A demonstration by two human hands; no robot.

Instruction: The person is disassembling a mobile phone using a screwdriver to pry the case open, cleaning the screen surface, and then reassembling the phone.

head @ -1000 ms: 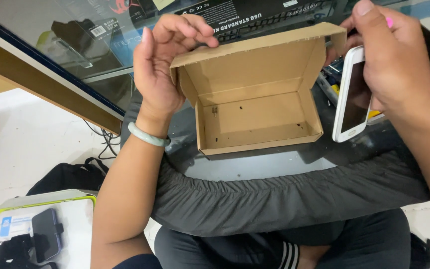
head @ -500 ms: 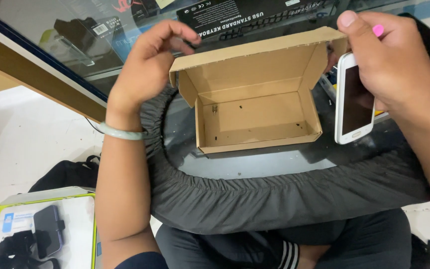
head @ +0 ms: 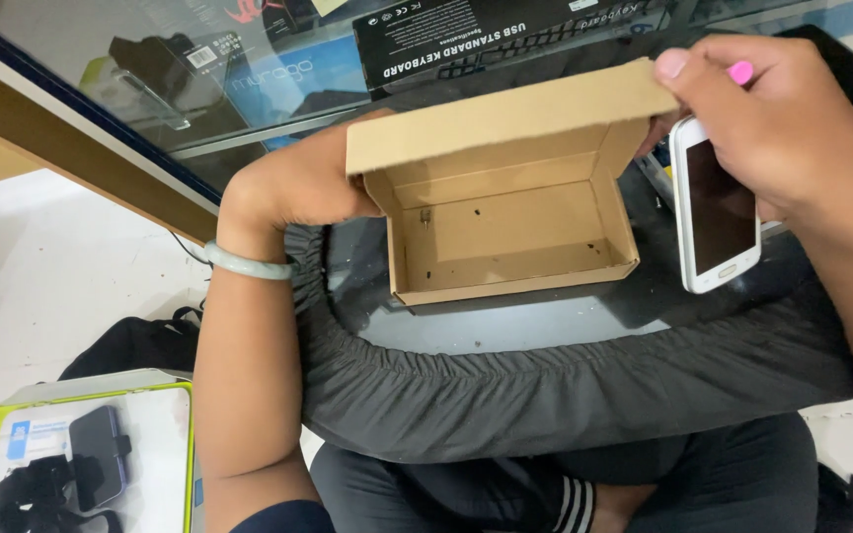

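Green-edged package (head: 71, 454) at near left on the pale floor (head: 61, 286), with a dark gadget and straps shown on it; a black bag (head: 130, 345) just beyond it. Dark trousers with white stripes (head: 565, 494) at near centre, the person's lap. Above that a black elasticated cover (head: 545, 385) stretched over a glossy dark surface (head: 555, 321).

On that surface sits the brown cardboard box (head: 510, 232), centre frame, open, inside bare apart from small specks; lid flap (head: 505, 123) raised and leaning over the far side.

Left hand (head: 298, 188) at the box's left end, a pale green bangle (head: 244, 262) on the wrist; fingers are behind the lid and side flap, so how far they are curled cannot be told, but the hand is against the box at the lid's left corner.

Right hand (head: 782, 128) at far right, closed around a white phone (head: 715, 205) with a dark screen, held upright just right of the box, screen facing the camera. Thumb and a pink-nailed finger also reach the right end of the lid.

Farthest: glass display counter (head: 199, 79) with wood edge at left, a black keyboard box (head: 505, 30) inside it behind the lid.
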